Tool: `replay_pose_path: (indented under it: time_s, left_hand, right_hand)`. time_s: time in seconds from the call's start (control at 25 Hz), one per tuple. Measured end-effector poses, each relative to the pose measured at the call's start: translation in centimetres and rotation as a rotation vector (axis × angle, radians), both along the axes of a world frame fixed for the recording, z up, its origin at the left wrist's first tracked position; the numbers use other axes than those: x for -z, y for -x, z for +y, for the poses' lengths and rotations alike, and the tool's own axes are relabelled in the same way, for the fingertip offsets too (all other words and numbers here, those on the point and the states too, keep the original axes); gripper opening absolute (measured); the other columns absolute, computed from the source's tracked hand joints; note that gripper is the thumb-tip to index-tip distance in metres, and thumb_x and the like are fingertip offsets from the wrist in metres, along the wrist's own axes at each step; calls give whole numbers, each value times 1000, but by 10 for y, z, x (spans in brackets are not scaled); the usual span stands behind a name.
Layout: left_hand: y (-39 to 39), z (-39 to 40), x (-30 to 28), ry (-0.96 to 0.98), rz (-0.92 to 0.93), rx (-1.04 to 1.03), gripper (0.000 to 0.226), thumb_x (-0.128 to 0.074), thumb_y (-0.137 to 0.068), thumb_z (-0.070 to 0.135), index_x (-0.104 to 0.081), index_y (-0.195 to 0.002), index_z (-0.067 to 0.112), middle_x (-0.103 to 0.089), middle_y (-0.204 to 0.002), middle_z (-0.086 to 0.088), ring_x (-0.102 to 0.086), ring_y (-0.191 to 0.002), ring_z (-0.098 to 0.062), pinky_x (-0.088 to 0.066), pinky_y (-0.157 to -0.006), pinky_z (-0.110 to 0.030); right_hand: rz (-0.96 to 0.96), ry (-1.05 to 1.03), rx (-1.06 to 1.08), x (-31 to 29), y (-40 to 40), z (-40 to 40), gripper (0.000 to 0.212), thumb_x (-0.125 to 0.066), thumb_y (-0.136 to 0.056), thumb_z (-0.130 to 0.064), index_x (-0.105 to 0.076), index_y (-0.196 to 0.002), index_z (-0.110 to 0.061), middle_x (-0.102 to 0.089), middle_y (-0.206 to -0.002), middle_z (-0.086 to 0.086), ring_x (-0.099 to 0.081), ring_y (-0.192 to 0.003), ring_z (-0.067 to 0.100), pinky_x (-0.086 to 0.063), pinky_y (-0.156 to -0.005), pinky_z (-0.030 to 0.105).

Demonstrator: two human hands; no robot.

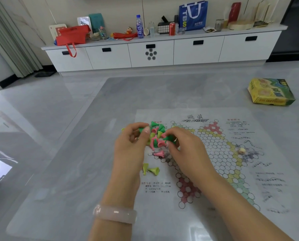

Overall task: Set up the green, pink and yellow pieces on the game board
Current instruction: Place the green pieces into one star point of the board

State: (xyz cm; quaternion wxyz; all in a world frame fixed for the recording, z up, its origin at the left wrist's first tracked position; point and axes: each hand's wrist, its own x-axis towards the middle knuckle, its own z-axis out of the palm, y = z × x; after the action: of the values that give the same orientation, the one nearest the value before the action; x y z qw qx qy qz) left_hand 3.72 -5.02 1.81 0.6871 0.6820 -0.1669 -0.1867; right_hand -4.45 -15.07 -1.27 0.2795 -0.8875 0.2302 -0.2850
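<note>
A paper game board (215,153) printed with a honeycomb of circles lies flat on the grey table. A heap of green, pink and yellow cone pieces (155,136) rests on the board's left part. My left hand (133,145) pinches a green piece (142,129) at the heap's left side. At the heap's right side my right hand (185,146) grips another green piece (168,137). A lone pink piece (159,153) lies just below the heap. Two yellow pieces (150,169) lie on their sides lower down, by my left wrist.
A small pale die (242,150) sits on the board's right part. The yellow game box (270,93) lies at the table's far right. A white low cabinet (155,51) with bags, bottles and a can stands beyond the table.
</note>
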Motion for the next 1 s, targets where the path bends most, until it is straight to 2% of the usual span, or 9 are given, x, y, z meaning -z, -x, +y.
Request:
replay_pose_path:
  time_s: [0.12,0.16,0.24,0.32,0.4,0.6,0.68,0.84,1.0]
  left_hand:
    - [-2,-2,-2,444,753,-24,15,-51,-90,17,-62,-80,15,-60,-63,1,-50,-58,-10,-42,-60,-21]
    - [-2,-2,-2,557,926,-15,17,-49,-90,16,-60,-79,12,-58,-63,0,-47,-56,-10,-40,-57,-19]
    - [2,-2,-2,712,1089,52,15,-47,-88,14,-56,-77,8,-54,-66,-2,-45,-52,-10,-39,-48,-17]
    - [6,-4,-3,778,1138,115,9,-48,-81,12,-53,-76,7,-55,-66,-4,-44,-46,-11,-38,-39,-17]
    - [10,-7,-5,745,1145,130,11,-46,-82,12,-53,-76,5,-55,-64,-7,-47,-42,-13,-40,-38,-15]
    - [16,-18,-4,414,910,10,14,-46,-88,5,-55,-78,2,-56,-66,-10,-53,-54,-15,-50,-45,-18]
    - [14,-20,-3,373,861,-31,15,-47,-90,9,-55,-79,3,-54,-65,-8,-52,-44,-12,-46,-38,-16]
    - [9,-19,3,419,1006,-40,24,-46,-92,22,-52,-72,9,-51,-54,-1,-39,-28,-6,-30,-28,-11]
    - [25,-26,2,222,773,151,19,-46,-90,15,-53,-73,10,-46,-53,0,-35,-31,-6,-25,-30,-11]
  right_hand:
    - [-123,-181,47,-16,9,5,14,-59,-83,-12,-60,-94,-20,-59,-83,-13,-54,-75,4,-44,-67,13]
    - [-168,-268,55,-21,13,8,15,-60,-82,-11,-60,-94,-21,-60,-83,-16,-55,-77,3,-45,-68,12]
    - [-236,-422,40,-27,21,15,18,-61,-81,-9,-61,-91,-25,-61,-82,-16,-56,-76,2,-46,-67,9]
    - [-262,-484,25,-29,30,17,23,-62,-81,-10,-60,-86,-32,-62,-80,-15,-58,-74,3,-48,-66,10]
    - [-257,-492,38,-31,40,14,23,-63,-80,-12,-59,-85,-34,-62,-80,-15,-58,-75,1,-49,-68,10]
    - [-226,-501,82,-31,60,3,23,-62,-81,-11,-60,-88,-32,-63,-81,-12,-57,-76,-2,-45,-67,4]
    - [-227,-507,84,-31,64,0,23,-62,-82,-10,-61,-89,-32,-63,-81,-12,-57,-76,-2,-45,-67,5]
    - [-235,-488,88,-32,67,-5,21,-61,-82,-13,-59,-87,-33,-62,-82,-12,-56,-77,-2,-45,-67,4]
    - [-273,-503,76,-33,69,-7,15,-62,-82,-15,-60,-86,-29,-63,-81,-9,-58,-75,0,-47,-68,8]
